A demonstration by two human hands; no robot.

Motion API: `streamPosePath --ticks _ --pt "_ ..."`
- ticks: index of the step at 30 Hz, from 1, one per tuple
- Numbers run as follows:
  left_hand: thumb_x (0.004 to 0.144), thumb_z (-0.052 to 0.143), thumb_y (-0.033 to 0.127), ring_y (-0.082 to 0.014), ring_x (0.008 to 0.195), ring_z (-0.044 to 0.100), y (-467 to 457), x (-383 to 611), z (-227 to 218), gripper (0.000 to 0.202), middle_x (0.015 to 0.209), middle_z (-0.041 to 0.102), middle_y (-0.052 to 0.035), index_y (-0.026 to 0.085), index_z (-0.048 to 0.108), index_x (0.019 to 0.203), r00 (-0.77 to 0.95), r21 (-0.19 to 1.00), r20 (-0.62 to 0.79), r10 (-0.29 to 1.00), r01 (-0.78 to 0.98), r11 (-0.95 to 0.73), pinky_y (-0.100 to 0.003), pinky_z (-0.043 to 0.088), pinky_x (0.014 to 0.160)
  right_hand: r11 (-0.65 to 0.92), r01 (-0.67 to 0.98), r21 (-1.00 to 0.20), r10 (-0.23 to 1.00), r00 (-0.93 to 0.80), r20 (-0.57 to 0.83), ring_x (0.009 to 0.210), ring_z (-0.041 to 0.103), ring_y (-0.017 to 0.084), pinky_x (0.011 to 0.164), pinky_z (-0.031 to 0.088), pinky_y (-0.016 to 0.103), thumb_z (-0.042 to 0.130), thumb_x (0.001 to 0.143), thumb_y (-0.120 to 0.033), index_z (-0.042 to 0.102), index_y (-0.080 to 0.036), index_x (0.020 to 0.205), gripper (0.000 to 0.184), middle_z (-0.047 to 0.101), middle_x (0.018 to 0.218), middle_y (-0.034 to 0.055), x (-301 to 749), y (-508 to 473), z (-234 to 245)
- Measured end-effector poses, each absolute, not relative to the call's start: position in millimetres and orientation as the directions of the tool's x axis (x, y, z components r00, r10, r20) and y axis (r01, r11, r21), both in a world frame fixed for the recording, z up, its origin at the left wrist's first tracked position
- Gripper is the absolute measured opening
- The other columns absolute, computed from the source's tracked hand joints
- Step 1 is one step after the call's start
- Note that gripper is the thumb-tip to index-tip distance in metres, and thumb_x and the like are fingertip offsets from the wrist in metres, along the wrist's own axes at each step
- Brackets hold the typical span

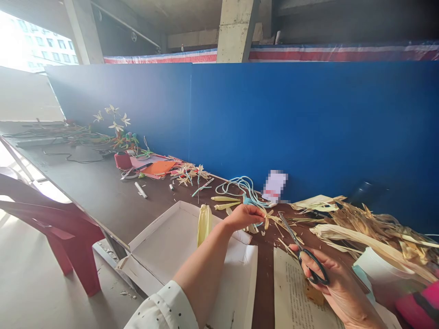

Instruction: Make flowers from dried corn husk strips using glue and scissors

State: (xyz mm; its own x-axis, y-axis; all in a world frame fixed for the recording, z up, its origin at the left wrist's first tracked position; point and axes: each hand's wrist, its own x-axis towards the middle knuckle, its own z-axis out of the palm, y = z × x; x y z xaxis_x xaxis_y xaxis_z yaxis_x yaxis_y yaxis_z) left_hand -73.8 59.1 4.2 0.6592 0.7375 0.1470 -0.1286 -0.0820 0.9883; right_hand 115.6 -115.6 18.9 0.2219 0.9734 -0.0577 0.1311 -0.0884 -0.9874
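Note:
My left hand [242, 217] reaches over the cardboard box lid, its thumb and fingers pinched on a small pale strip of corn husk [267, 222]. In my right hand [338, 281] are black-handled scissors [291, 232], fingers through the loops. Their blades point up and left, a short way right of the strip. Under my right hand lies a printed sheet [291, 292]. Narrow husk scraps [281, 244] are scattered beneath the blades. A folded yellow-green husk piece [204, 224] stands in the box lid [164, 256], partly behind my left forearm.
Dried husks [343, 235] pile up at the right, beside a white tub [380, 269]. Pale blue cord [242, 185] lies against the blue partition [308, 123]. Farther left are a red thread spool [122, 160], orange paper [159, 168], husk flowers [116, 125] and a red chair [68, 228].

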Motion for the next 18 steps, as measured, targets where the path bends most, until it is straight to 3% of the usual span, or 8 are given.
streamPosePath --ticks 9,18 --pt "0.063 0.073 0.029 -0.0111 0.070 0.055 60.8 -72.2 0.9 0.025 0.076 0.065 -0.0032 0.012 0.071 0.080 0.660 0.983 0.172 0.731 -0.160 -0.087 -0.026 0.042 0.075 -0.122 0.017 -0.992 0.975 0.189 -0.117 0.057 0.030 0.010 0.047 0.022 0.020 0.072 0.069 -0.052 0.070 -0.020 0.102 0.045 0.043 0.061 -0.0013 115.9 -117.3 18.0" --pt "0.064 0.072 0.030 -0.0110 0.069 0.053 59.9 -72.1 1.2 0.027 0.077 0.065 -0.0028 0.012 0.071 0.083 0.655 0.988 0.155 0.739 -0.120 -0.101 -0.027 0.042 0.076 -0.113 0.042 -0.993 0.982 0.160 -0.105 0.057 0.028 0.010 0.047 0.021 0.021 0.072 0.070 -0.052 0.070 -0.021 0.104 0.046 0.042 0.060 -0.0014 119.8 -113.8 14.1"
